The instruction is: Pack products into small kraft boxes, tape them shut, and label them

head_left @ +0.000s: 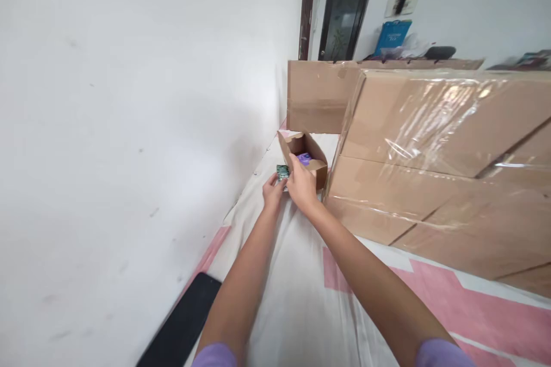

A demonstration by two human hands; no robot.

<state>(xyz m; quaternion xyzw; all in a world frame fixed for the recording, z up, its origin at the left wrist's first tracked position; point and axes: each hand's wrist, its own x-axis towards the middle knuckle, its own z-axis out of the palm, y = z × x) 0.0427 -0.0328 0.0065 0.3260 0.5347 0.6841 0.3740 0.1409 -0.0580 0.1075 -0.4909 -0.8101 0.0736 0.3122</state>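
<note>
A small open cardboard box point(321, 171) stands on the pale cloth beside the large wrapped cartons, and a purple packet point(304, 158) lies inside it. Just left of the box, my left hand point(274, 190) pinches a small green and silver packet point(282, 172). My right hand point(301, 183) is closed at the near left side of the box, its fingers on the raised flap and close to the green packet. The palm side of my right hand is hidden.
Large cartons in clear wrap point(430, 143) fill the right side. Behind the box stands a flat cardboard panel point(318, 94). A white wall point(150, 97) borders the left. A black flat object point(183, 321) lies at the lower left. Farther back hangs a blue bag point(392, 36).
</note>
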